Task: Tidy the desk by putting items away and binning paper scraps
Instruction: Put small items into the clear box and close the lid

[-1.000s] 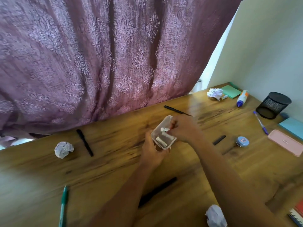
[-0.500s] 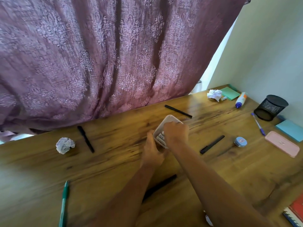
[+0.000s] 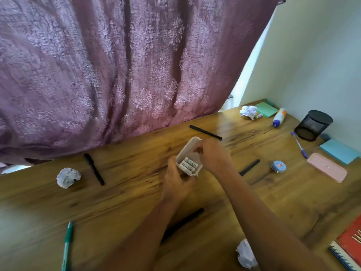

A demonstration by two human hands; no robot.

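We held the box (image 3: 188,151) tilted over the middle of the desk (image 3: 117,194), with white cylinders (image 3: 189,166) lying at its lower end. Our left hand (image 3: 176,185) gripped its near end from below. Our right hand (image 3: 214,156) was curled over the far rim; we could not tell whether it pinched anything.

Caution: further tilt would likely spill the cylinders.

Paper balls (image 3: 68,177) and pens (image 3: 94,169) lay scattered, well apart.
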